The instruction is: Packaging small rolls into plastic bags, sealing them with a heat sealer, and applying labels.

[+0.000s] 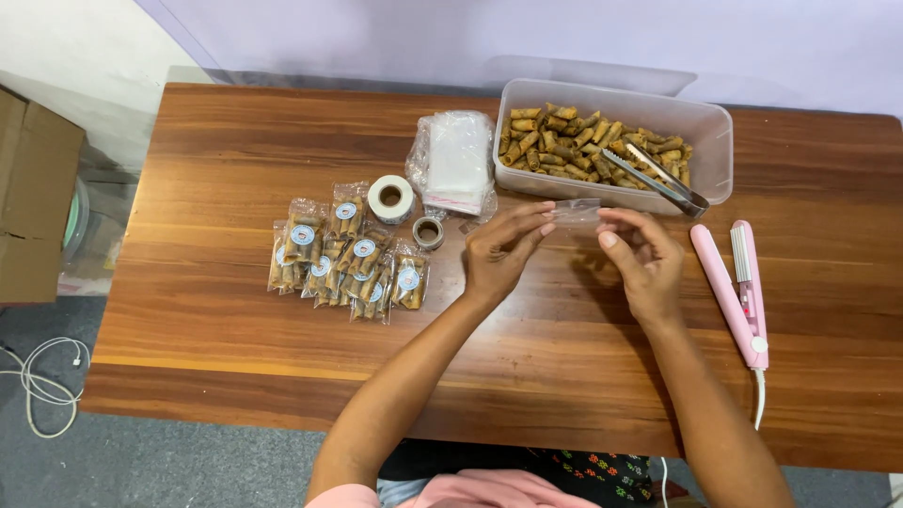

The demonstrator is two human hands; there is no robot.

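Note:
My left hand [503, 249] and my right hand [642, 259] hover over the wooden table [235, 329], holding a small clear plastic bag [576, 213] between their fingertips. The bag looks empty and sits just in front of a clear plastic tub [712, 127] filled with several brown rolled snacks [555, 141]. Metal tongs [656, 176] lie inside the tub, handles toward its near right corner.
Several filled, stickered snack bags [343, 259] lie left of my hands. A sticker roll [390, 198], a small tape roll [429, 232] and a stack of empty clear bags [456, 160] sit behind them. A pink heat sealer [738, 292] lies at right. A cardboard box [33, 198] stands off the table's left.

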